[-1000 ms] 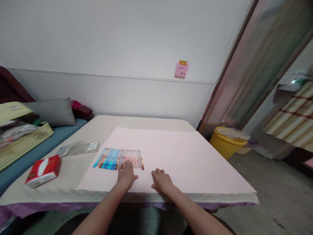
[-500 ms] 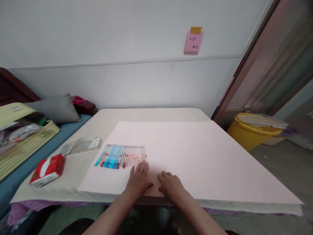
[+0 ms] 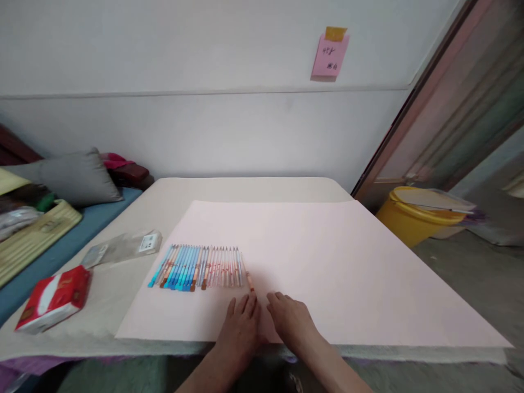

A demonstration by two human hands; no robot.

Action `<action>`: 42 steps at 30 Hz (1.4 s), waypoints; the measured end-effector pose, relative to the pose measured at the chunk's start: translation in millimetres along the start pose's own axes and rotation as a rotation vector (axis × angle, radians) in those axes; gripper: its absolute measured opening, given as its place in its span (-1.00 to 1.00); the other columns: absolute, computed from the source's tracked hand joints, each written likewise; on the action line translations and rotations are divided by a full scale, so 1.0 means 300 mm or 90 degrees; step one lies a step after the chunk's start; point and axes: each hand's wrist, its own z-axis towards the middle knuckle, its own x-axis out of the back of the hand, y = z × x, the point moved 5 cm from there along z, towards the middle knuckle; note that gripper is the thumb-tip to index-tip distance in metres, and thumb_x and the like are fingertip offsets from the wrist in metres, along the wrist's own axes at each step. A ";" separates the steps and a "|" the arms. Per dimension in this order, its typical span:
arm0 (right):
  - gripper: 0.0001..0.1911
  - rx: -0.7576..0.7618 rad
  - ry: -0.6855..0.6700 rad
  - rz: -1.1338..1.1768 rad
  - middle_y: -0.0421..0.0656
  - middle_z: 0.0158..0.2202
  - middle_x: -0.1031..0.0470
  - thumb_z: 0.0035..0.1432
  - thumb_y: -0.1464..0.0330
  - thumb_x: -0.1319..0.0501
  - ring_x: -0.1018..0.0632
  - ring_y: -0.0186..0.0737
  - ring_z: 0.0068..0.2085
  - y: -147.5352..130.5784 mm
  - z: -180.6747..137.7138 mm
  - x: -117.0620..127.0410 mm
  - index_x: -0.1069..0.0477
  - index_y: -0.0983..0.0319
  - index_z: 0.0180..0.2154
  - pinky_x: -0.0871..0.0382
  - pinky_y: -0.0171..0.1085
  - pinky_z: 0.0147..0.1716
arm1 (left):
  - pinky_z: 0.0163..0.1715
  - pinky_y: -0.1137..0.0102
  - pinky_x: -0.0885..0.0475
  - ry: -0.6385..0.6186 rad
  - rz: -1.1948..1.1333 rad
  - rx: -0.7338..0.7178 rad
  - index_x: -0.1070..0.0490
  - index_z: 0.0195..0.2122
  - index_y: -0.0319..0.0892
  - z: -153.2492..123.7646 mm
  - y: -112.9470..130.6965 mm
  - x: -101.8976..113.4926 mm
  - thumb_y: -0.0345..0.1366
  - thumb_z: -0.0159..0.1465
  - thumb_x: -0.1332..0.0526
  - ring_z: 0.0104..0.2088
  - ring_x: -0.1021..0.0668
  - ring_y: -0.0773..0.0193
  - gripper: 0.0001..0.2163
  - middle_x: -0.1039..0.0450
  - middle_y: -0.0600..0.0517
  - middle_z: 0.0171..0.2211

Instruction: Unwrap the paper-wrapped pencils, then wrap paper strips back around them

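A row of slim pens (image 3: 196,268) with blue, brown and pale pink barrels lies side by side on a pink sheet (image 3: 347,273), tips pointing away from me. At the row's right end one pen (image 3: 250,281) lies slanted, its near end under the fingertips of my left hand (image 3: 240,322). That hand's fingers are close together on the pen; its thumb is hidden. A little to the right, my right hand (image 3: 291,315) has its fingers bent inward and pressed together, low over the sheet. What they may hold is out of sight.
A clear plastic sleeve (image 3: 123,249) and a red tissue pack (image 3: 55,299) lie on the table's left side. Beyond the table stand a grey pillow (image 3: 77,177) on the left and a yellow bucket (image 3: 413,218) on the right. A pink note (image 3: 329,56) hangs on the wall.
My left hand has drawn back toward me, and the end pen now slants away from the row. My right hand's fingers have curled in. The view has shifted slightly.
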 end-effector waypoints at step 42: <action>-0.80 -0.029 -0.170 1.008 -0.25 -0.60 -0.41 -0.02 0.28 -0.22 -0.33 -0.46 -0.67 -0.113 -0.038 0.000 -0.36 0.30 -0.41 -0.05 -0.42 -0.68 | -0.24 0.36 -0.44 0.169 -1.291 0.191 -0.37 -0.24 -0.23 -0.042 -0.109 0.257 -0.25 0.15 -0.21 -0.21 -0.54 0.23 -0.80 -0.49 -0.10 -0.25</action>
